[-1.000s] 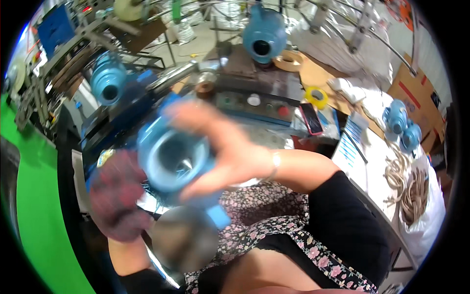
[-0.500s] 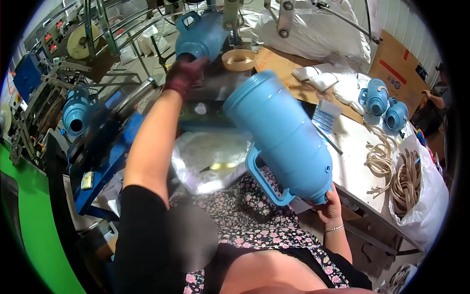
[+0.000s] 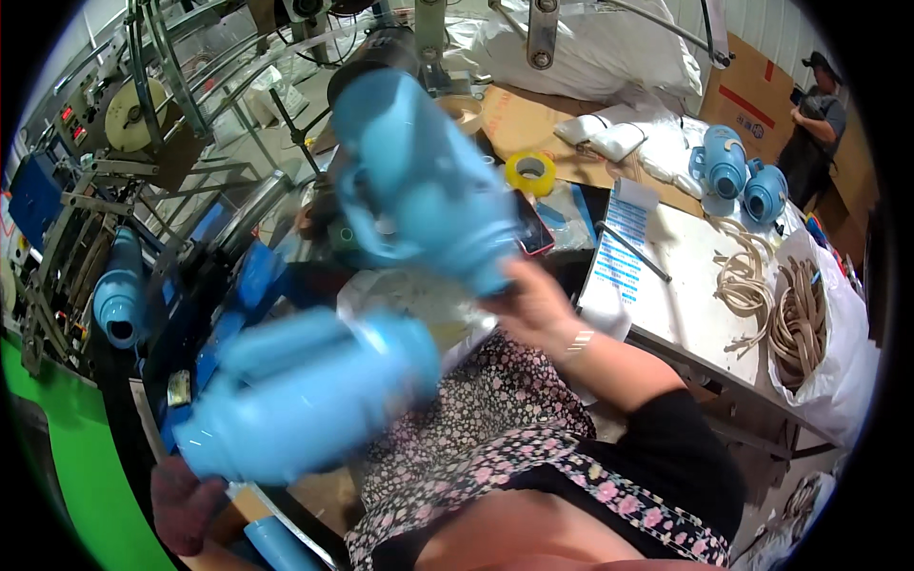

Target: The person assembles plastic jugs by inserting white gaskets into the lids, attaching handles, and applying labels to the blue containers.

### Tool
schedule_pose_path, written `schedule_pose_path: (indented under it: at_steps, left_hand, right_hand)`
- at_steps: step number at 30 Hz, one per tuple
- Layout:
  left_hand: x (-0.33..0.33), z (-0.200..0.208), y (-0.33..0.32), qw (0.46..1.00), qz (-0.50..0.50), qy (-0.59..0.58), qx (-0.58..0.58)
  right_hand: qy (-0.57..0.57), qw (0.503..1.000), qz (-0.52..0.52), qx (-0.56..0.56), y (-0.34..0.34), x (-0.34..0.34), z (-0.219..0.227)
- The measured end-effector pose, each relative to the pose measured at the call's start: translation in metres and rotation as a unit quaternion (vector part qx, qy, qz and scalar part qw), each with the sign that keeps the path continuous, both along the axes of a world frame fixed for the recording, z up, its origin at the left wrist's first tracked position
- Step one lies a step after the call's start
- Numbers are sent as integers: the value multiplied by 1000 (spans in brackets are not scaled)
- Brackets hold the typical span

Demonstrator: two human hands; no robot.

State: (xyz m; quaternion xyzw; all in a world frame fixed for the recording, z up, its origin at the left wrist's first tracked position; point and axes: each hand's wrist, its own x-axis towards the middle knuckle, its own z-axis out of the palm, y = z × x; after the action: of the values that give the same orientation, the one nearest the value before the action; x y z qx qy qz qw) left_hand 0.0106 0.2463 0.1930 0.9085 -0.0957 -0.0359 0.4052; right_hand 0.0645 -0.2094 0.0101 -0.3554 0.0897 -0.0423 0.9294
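Note:
My left hand [image 3: 188, 504], in a dark red glove, is closed round the narrow neck of a light blue handled flask shell [image 3: 305, 404]. That flask lies on its side, low on the left in front of my apron, and is smeared by motion. My bare right hand [image 3: 535, 306] grips the narrow end of a second blue flask shell [image 3: 428, 171]. It is tilted, its wide end up toward a black cylinder [image 3: 376, 62] on the machine; whether the two touch I cannot tell. Below it, a clear plastic bag [image 3: 405, 290] shows in part.
More blue flasks stand at the right [image 3: 725, 167] and on the left machine [image 3: 119, 309]. A yellow tape roll [image 3: 530, 174], a phone [image 3: 533, 226] and a label sheet [image 3: 619, 252] lie on the bench. Coiled cords [image 3: 795, 324] fill a white bag. Another person [image 3: 817, 124] stands far right.
The flask from the machine's cylinder has come down to the lower left with my left hand. My right hand has raised the other flask up and left toward the cylinder.

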Motion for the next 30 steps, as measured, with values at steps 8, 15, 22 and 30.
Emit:
schedule_pose_path:
  at_steps: [8,15,22,30]
  left_hand:
    - [24,-64,-8,987,-112,-8,118]
    - [16,-58,-21,969,-14,-228,90]
    - [57,-63,-65,972,-7,-188,141]
    - [57,-58,-152,951,-217,-132,176]
  right_hand:
    - [-12,983,-62,171,90,202,117]
    - [-85,995,27,35,28,229,72]
    - [83,826,-151,-537,-102,-5,-81]
    - [450,338,-507,-653,-343,-287,-88]
